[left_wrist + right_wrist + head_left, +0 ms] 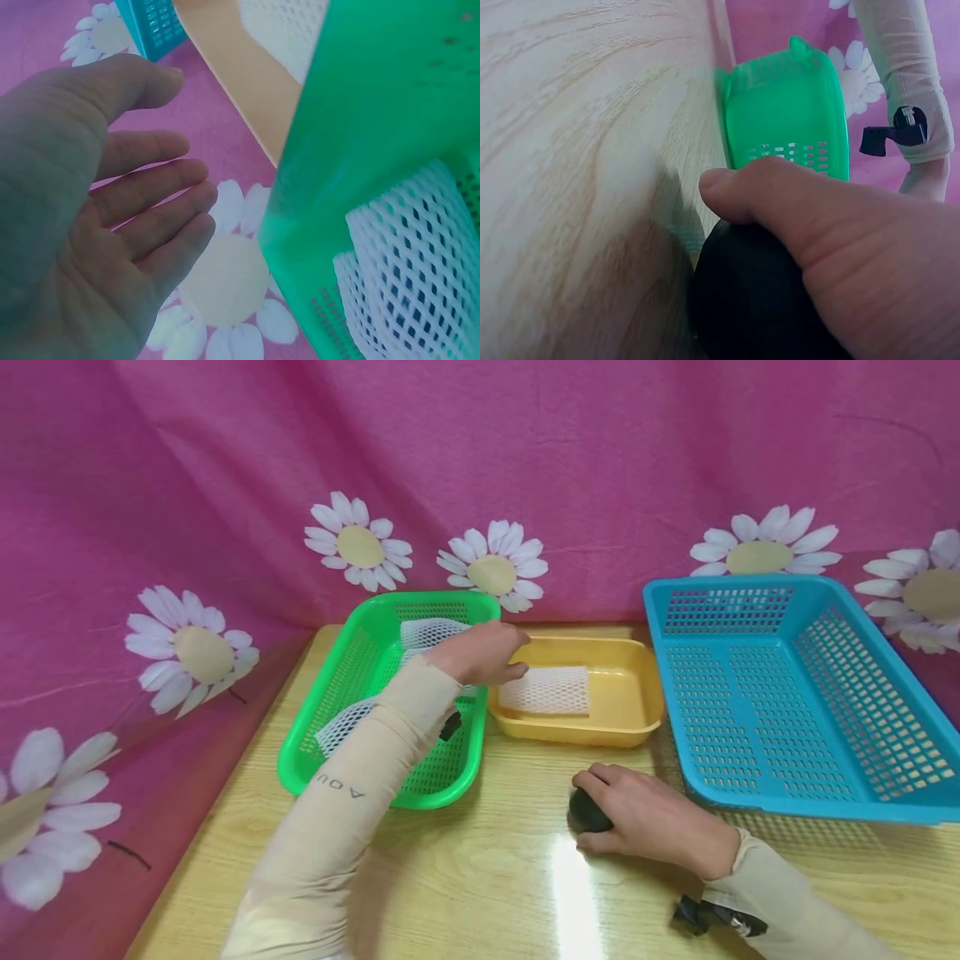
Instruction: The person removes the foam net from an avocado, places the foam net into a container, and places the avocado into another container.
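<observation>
My right hand [637,818] grips a smooth, dark rounded object [588,812], low over the wooden table in front of the yellow tray. In the right wrist view the thumb lies along the dark object [754,300], and the other fingers are hidden. Over the inner rims of the green basket [472,768] and the yellow tray [577,733], my left hand [483,653] hovers with nothing in it. Its fingers look relaxed in the left wrist view. White foam net sleeves [412,262] lie in the green basket, partly behind the left arm. Another foam net [555,689] lies flat in the tray.
A large blue basket [772,727] stands at the right, beside the yellow tray. Behind everything hangs a pink cloth [600,468] with white flowers. Bare wooden table [480,877] shows in front of the tray, between the two arms.
</observation>
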The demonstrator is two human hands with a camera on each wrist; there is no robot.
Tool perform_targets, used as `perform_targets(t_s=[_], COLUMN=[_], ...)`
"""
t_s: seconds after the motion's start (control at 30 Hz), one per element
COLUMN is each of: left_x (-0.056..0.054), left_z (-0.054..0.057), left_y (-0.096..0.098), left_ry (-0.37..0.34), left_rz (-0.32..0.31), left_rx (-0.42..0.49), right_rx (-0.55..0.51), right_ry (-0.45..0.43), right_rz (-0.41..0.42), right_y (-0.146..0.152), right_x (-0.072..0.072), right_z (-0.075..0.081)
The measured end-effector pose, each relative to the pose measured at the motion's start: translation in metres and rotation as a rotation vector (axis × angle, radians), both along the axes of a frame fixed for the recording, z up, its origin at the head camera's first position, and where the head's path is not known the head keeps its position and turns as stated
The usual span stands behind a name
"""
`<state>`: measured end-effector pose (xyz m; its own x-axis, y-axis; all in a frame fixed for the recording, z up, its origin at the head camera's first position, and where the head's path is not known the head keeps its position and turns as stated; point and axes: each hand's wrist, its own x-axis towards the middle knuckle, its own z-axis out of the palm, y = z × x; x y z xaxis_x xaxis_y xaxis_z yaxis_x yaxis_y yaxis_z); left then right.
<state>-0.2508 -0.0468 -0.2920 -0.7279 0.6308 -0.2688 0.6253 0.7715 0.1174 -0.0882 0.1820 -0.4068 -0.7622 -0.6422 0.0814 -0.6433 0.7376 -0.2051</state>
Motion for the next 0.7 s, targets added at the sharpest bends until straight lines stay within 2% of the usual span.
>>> perform_targets(t_s=[0.3,0.47,0.7], left_x=[0.007,0.019,0.038], left_z=[-0.003,-0.004,-0.008], left_y=[-0.014,-0.017,-0.017], left_ry=[0.024,0.062,0.089], left_rz=[-0.001,-0.012,-0.010], left_rx=[0.023,0.023,0.074], right_rx=[0.007,0.013,0.013], right_ry=[-0.005,-0.016,-0.003], right_rz=[-0.004,0.001,0.017], right_y=[0.001,0.001,0.001], right_x=[-0.002,-0.003,-0.002], right_z=[0.000,0.002,0.003])
